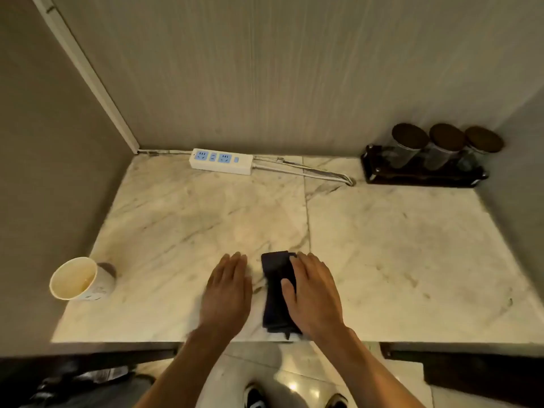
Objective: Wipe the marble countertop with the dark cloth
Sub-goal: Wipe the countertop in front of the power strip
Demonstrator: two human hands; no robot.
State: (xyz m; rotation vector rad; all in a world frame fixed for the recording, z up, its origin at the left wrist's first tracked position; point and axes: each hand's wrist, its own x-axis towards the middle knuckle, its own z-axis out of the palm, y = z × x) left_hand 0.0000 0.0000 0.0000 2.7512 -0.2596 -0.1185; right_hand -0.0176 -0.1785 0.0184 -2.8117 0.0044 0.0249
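A folded dark cloth (275, 278) lies on the marble countertop (397, 245) near its front edge, long side running away from me. My right hand (313, 293) rests flat on the cloth's right half, fingers extended and thumb across the fabric. My left hand (228, 293) lies palm down on the bare marble just left of the cloth, fingers together, holding nothing and slightly blurred.
A paper cup (81, 279) lies tipped on its side at the front left corner. A white power strip (221, 161) with its cable sits against the back wall. A dark tray (421, 175) with three lidded jars fills the back right corner. Walls close in both sides.
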